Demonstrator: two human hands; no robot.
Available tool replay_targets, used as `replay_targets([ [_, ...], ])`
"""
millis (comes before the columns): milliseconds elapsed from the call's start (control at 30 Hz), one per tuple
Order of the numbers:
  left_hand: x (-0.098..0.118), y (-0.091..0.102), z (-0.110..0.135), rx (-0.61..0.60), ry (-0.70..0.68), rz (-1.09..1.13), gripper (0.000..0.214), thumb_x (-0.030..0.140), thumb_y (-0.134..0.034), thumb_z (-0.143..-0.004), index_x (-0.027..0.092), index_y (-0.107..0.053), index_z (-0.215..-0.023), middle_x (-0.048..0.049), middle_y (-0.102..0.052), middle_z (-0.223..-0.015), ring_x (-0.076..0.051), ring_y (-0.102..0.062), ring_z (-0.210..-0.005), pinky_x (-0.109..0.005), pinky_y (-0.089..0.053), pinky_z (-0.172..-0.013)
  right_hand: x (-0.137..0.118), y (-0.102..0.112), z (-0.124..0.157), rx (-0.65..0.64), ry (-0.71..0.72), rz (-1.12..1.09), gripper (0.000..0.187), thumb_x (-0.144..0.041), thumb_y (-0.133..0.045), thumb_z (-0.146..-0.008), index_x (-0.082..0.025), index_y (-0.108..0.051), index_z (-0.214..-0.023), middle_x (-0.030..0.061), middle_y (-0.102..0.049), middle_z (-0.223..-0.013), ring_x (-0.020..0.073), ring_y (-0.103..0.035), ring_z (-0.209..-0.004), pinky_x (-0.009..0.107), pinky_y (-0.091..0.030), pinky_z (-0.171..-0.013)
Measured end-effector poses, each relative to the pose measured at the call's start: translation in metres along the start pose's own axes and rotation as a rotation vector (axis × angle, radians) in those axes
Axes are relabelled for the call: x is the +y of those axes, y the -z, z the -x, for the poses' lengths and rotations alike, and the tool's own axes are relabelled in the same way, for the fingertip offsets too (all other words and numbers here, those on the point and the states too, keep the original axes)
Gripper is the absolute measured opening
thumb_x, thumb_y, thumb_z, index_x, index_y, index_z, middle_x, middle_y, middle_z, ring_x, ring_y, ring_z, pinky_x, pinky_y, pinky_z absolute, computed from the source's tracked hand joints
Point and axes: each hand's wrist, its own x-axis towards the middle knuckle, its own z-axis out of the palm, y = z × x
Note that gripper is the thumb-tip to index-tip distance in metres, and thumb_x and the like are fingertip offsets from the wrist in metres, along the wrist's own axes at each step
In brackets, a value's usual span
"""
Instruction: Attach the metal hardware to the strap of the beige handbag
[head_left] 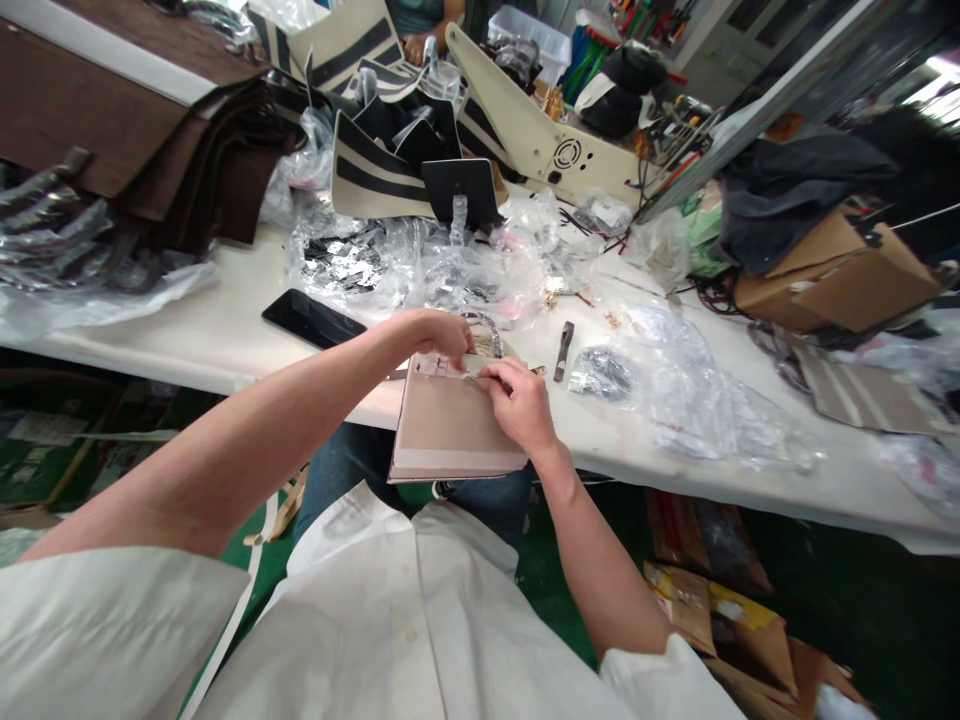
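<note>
Nearest the camera, a white shirt (375,620) is seen, its front turned towards the near edge of a white-covered table (240,335). Towards the surface's far left corner, brown sheets (112,130) are stacked. A flat black device (307,318) is laid close to the near edge, and behind it clear bags of dark pieces (345,258) are heaped. Then, of the 2 hands, the left hand (448,338) is seen nearly closed, its fingers bent down at the upper end of a beige panel (457,425). The panel is carried across the surface's near edge, its lower end jutting past it. By the right hand (521,400), thumb and fingers drawn together, the panel's upper right part is touched; whether a small piece is pinched by either hand cannot be told. Just right, a small dark tool (564,352) is placed, with crumpled clear plastic (675,385) spread beside it.
</note>
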Motion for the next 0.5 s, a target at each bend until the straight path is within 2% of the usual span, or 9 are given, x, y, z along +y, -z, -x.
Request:
replay_targets([
  [200,0.004,0.001,0.002,0.01,-0.004,-0.036,0.071,0.036,-0.094,-0.054,0.02,-0.087,-0.123,-0.0077,-0.079,-0.098,-0.04,-0.068,-0.109,-0.043,-0.057,-0.088,0.0,0.0,-0.001,0.007,-0.025,-0.031,0.017,-0.026,-0.064,-0.105,-0.026,-0.079,-0.098,0.008,-0.08,-0.106,0.0286,-0.074,-0.101,0.04,-0.057,-0.093],
  [400,-0.005,-0.003,0.001,0.014,-0.018,-0.029,0.074,0.038,-0.089,-0.061,0.025,-0.084,-0.133,-0.0056,-0.082,-0.108,-0.036,-0.068,-0.111,-0.04,-0.056,-0.093,0.007,-0.005,-0.012,0.024,-0.161,-0.042,0.01,-0.028,-0.073,-0.098,-0.026,-0.083,-0.096,0.0042,-0.082,-0.102,0.0264,-0.075,-0.093,0.038,-0.057,-0.086],
  [500,-0.01,-0.005,-0.001,0.028,-0.03,-0.002,0.074,0.036,-0.086,-0.061,0.027,-0.085,-0.134,-0.004,-0.082,-0.11,-0.033,-0.067,-0.112,-0.038,-0.055,-0.094,0.006,-0.006,-0.015,0.037,-0.182,0.009,0.01,-0.028,-0.075,-0.097,-0.026,-0.085,-0.096,0.0042,-0.083,-0.102,0.0262,-0.075,-0.09,0.039,-0.057,-0.086],
])
